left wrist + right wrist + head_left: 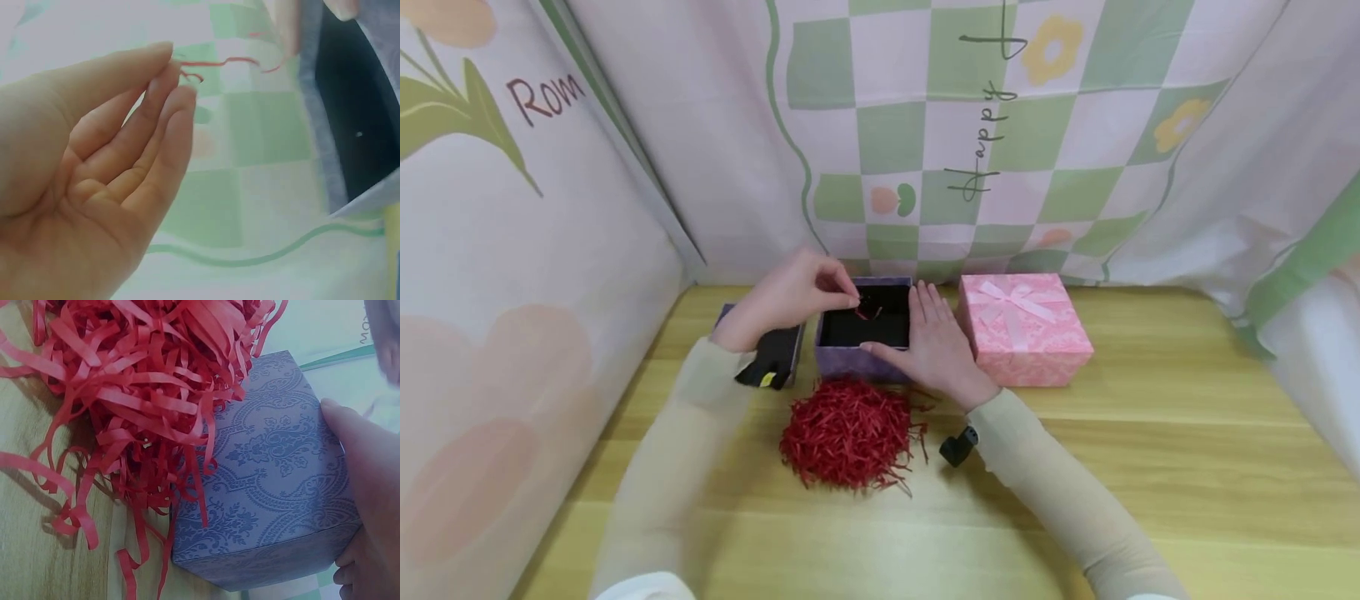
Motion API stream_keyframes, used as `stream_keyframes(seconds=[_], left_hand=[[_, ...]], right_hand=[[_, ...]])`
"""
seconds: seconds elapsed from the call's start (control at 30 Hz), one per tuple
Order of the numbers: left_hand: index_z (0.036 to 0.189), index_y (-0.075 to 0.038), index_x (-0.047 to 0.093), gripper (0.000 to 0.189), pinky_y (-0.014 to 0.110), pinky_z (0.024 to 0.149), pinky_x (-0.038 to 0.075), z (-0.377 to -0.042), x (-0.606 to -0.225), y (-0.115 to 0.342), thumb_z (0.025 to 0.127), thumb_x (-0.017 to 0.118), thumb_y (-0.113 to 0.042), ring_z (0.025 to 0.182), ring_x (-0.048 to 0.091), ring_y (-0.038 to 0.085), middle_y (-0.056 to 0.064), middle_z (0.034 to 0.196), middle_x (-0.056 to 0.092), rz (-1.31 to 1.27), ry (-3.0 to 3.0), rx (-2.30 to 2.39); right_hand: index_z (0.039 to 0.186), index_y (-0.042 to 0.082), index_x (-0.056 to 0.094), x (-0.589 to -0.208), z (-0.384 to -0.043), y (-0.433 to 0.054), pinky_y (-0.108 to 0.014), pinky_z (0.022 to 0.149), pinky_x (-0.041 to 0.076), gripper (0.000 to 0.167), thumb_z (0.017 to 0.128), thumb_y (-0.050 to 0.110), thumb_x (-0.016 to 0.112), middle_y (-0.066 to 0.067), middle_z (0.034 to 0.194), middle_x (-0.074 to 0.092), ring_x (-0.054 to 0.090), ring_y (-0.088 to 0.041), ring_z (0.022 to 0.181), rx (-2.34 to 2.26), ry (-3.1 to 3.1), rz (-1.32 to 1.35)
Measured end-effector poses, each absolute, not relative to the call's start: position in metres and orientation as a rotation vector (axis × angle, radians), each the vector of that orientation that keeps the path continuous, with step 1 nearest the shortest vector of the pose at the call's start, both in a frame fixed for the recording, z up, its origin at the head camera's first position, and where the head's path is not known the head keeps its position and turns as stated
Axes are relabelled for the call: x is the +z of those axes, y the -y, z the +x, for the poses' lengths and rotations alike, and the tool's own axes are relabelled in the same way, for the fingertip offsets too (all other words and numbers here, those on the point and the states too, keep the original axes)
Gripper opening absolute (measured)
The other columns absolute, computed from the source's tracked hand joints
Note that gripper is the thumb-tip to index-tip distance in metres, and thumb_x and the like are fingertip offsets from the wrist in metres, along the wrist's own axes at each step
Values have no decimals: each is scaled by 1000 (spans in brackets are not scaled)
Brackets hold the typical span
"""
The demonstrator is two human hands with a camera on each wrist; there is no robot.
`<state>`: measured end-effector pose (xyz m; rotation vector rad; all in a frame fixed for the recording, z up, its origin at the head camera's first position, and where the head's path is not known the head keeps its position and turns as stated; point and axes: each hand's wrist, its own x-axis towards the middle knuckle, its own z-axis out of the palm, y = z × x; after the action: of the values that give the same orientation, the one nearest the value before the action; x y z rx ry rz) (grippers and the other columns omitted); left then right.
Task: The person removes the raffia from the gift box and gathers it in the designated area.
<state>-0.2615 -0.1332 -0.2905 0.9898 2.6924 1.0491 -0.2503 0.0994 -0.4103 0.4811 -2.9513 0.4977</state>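
Red paper shreds [215, 63] hang from my left hand [797, 292], pinched between thumb and fingertips above an open purple patterned box [861, 364]. The box has a black inside. My right hand [938, 342] rests against the box, its fingers straight along the right side and its thumb at the front rim. In the right wrist view, the thumb touches the rim of the box [269, 450]. Just in front of the box lies a loose heap of red shredded paper [850, 433], with a few strands leaning on the front wall in the right wrist view.
A pink lidded gift box [1026, 333] with a ribbon bow stands right of the purple box. To the left, partly under my left wrist, lies a purple-edged lid [786, 346] with a black inside. Patterned curtains [887, 142] enclose the wooden table [865, 550].
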Motion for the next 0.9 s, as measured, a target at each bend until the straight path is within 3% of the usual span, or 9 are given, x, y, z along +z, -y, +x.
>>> stream_keyframes(seconds=[0.17,0.37,0.43,0.6,0.9], left_hand=[[88,-17,79,6,32,66,55,-223,-296,151,93,77,-14,73,67,14,-8,86,73,1056,-2635,973],[88,-18,79,4,28,60,53,-201,-342,166,92,79,-17,64,63,10,-11,84,72,971,-2565,1038],[91,-16,80,2,28,63,55,-198,-356,170,91,80,-17,67,64,9,-9,86,72,941,-2551,1080],[107,-13,80,24,28,74,58,-193,-369,176,86,85,-25,83,68,9,-5,98,74,903,-2579,1109],[130,-13,72,52,33,83,57,-184,-342,176,84,87,-31,94,66,11,1,110,72,913,-2800,1093]], right_hand=[[160,-6,9,-408,-250,-101,-43,123,6,126,84,90,40,-26,166,7,2,-33,153,505,2948,480],[160,-6,10,-410,-250,-101,-44,123,6,127,83,91,39,-26,166,8,2,-33,153,514,2953,477],[160,-6,9,-410,-250,-101,-44,123,6,127,83,91,39,-25,166,7,2,-33,153,520,2958,473],[160,-5,8,-412,-249,-100,-45,123,7,126,83,90,41,-24,166,6,0,-34,153,564,2957,452],[161,-2,17,-391,-228,-112,-54,120,13,114,88,78,55,-20,166,13,2,-32,154,756,2818,532]])
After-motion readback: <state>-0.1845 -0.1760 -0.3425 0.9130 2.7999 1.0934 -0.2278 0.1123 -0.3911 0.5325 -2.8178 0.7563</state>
